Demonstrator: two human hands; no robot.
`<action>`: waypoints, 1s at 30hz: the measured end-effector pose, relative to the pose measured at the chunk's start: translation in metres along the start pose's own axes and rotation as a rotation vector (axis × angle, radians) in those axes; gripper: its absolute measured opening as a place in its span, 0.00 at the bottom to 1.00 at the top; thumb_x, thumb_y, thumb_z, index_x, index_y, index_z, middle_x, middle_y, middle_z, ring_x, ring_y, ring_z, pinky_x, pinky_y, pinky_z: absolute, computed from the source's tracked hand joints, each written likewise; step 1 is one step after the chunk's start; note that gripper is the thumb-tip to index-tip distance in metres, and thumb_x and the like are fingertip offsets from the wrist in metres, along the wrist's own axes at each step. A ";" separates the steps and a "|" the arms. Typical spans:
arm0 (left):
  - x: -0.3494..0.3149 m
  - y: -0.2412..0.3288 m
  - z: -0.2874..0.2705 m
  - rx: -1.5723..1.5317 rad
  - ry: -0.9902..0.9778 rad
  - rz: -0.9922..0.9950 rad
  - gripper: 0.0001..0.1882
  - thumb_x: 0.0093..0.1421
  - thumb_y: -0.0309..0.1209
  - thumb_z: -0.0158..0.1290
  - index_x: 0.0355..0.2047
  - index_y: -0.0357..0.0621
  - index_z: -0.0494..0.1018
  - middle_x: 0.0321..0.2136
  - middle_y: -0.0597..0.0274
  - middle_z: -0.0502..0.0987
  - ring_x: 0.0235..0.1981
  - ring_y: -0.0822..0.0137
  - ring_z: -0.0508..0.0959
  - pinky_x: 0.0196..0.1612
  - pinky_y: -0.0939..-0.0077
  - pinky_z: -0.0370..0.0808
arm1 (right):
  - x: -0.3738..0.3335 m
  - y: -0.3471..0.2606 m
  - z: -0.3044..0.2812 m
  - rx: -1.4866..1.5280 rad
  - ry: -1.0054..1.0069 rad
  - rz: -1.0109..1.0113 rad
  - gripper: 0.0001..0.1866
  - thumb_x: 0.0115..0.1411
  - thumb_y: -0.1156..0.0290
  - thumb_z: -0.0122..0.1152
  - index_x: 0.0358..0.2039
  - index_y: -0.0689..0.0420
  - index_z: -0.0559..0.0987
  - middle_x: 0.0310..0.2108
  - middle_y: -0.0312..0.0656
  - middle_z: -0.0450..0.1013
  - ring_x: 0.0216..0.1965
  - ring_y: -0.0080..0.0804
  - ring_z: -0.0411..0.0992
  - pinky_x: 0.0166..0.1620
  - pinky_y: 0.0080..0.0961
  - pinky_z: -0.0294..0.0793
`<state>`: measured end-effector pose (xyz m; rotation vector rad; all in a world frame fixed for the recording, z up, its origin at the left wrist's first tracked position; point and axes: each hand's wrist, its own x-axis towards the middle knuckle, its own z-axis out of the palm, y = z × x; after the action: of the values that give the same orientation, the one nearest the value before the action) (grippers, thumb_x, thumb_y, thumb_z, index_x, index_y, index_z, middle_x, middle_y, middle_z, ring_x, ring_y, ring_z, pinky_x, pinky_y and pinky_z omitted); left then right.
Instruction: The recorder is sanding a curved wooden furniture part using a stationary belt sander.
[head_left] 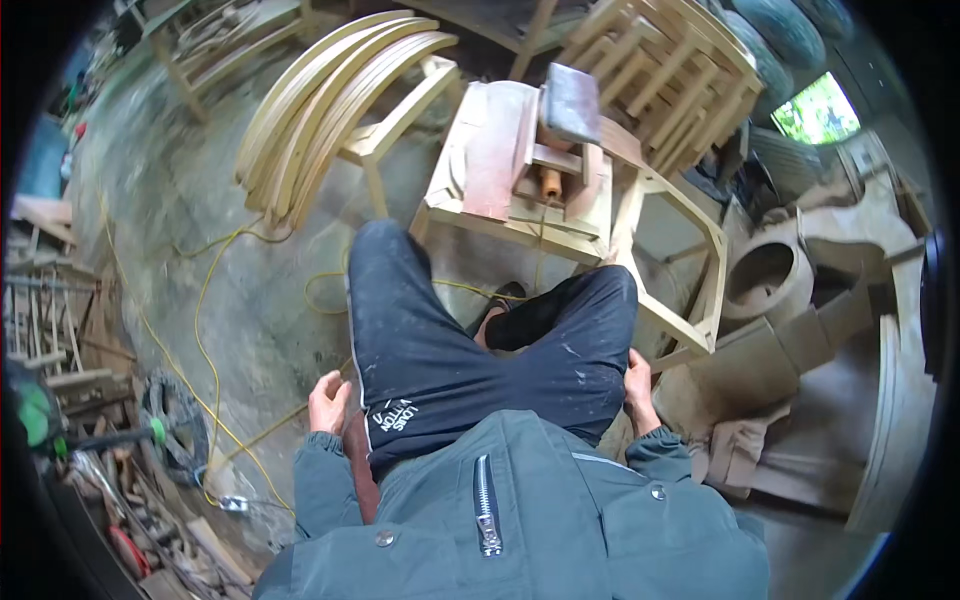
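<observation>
I am seated with my knees apart, on what looks like a reddish-brown seat [360, 465] whose edge shows by my left thigh. Down beside that thigh hangs my left hand [328, 403], fingers loosely bent and holding nothing I can see. My right hand [638, 385] rests along the outside of my right thigh, its fingers fairly straight and partly hidden. In front of my knees stands a pale wooden frame [510, 232] bearing a curved reddish board [495, 145]. A dark, flat-topped block [572, 103] and a small orange-brown wooden cylinder [551, 185] sit among its pieces.
Several curved wooden strips [335, 110] are stacked at the far left, beside slatted wooden frames [660, 85] further right. A yellow cord [212, 360] loops over the concrete floor [260, 290]. Dusty machinery with a round opening [770, 275] stands right; scrap wood lies left.
</observation>
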<state>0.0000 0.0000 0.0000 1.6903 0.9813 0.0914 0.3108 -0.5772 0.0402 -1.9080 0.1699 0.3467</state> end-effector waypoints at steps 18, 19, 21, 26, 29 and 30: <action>-0.069 0.212 0.038 0.548 0.247 0.155 0.30 0.66 0.62 0.54 0.29 0.44 0.72 0.22 0.47 0.76 0.28 0.42 0.79 0.36 0.47 0.74 | -0.055 -0.178 -0.004 -0.924 -0.032 -0.198 0.37 0.63 0.31 0.55 0.24 0.59 0.80 0.27 0.57 0.78 0.33 0.61 0.77 0.36 0.52 0.73; -0.064 0.215 0.049 0.562 0.244 0.213 0.30 0.67 0.61 0.53 0.28 0.44 0.73 0.23 0.44 0.78 0.31 0.38 0.80 0.36 0.44 0.74 | -0.046 -0.162 -0.013 -0.881 -0.045 -0.262 0.35 0.63 0.35 0.58 0.23 0.61 0.79 0.27 0.58 0.76 0.32 0.60 0.76 0.35 0.51 0.72; -0.050 0.214 0.057 0.611 0.216 0.287 0.26 0.68 0.57 0.52 0.29 0.46 0.75 0.28 0.43 0.80 0.36 0.35 0.80 0.38 0.41 0.73 | -0.036 -0.155 -0.015 -0.640 -0.163 -0.287 0.25 0.63 0.55 0.67 0.21 0.65 0.78 0.20 0.59 0.71 0.21 0.47 0.71 0.29 0.42 0.68; -0.056 0.217 0.030 0.578 0.054 0.429 0.23 0.69 0.51 0.52 0.29 0.44 0.74 0.28 0.44 0.80 0.35 0.37 0.80 0.37 0.45 0.75 | -0.033 -0.140 -0.014 -0.372 -0.373 -0.265 0.21 0.64 0.64 0.64 0.19 0.64 0.71 0.16 0.32 0.61 0.22 0.18 0.60 0.24 0.30 0.61; -0.079 0.203 0.016 0.612 -0.123 0.550 0.20 0.70 0.46 0.51 0.28 0.43 0.73 0.26 0.45 0.79 0.33 0.39 0.80 0.35 0.46 0.74 | -0.074 -0.146 -0.036 -0.358 -0.416 -0.271 0.21 0.64 0.66 0.62 0.18 0.63 0.68 0.16 0.29 0.60 0.22 0.17 0.58 0.24 0.29 0.59; -0.086 0.200 0.009 0.620 -0.154 0.551 0.19 0.70 0.45 0.51 0.29 0.43 0.73 0.26 0.45 0.79 0.33 0.39 0.80 0.35 0.46 0.74 | -0.086 -0.143 -0.041 -0.329 -0.404 -0.268 0.21 0.64 0.67 0.62 0.17 0.62 0.68 0.17 0.28 0.60 0.22 0.16 0.58 0.24 0.28 0.59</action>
<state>0.0589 -0.0678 0.1988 2.4667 0.4164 0.0162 0.2764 -0.5682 0.2079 -2.1033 -0.4316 0.5946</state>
